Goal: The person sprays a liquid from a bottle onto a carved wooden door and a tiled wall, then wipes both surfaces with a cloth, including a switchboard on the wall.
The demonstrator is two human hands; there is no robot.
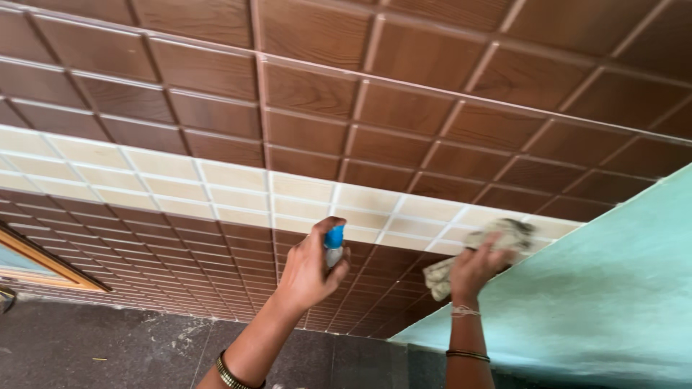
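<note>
A: Left hand (306, 270)?

B: Raised, centre of view, fingers wrapped shut round a small spray bottle with a blue nozzle top and pale body (334, 245). Thumb sits up by the nozzle. Bottle mostly hidden in the fist; only top and a bit of body show. Gold-coloured bangle (234, 374) on that wrist, near bottom edge.

A: Right hand (476, 266)?

B: Further right, also raised. Fingers closed on a crumpled off-white cloth rag (479, 252), pressing it flat against the wall. Thin dark bangle (467, 354) and a pale thread (465, 312) on the wrist.

A: Where on the wall?

B: Rag sits at the right end of the cream-coloured tile band (216, 189), where it meets the brown tiles below, just beside the mint-green painted wall (613, 288) that comes in from the right.

A: Surface overall?

B: Brown wood-grain square wall tiles (432, 108), raised grout-like ridges, fill most of the view. Cream band runs across the middle, left to right. More brown tiles below it.

A: Bottle vs rag?

B: Apart. Bottle left of rag, nozzle pointed toward the tiles, not touching them as far as I can tell.

A: Anything else?

B: Dark grey speckled stone slab (108, 346) along the near bottom left. Wooden frame corner (43, 270) at far left edge.
</note>
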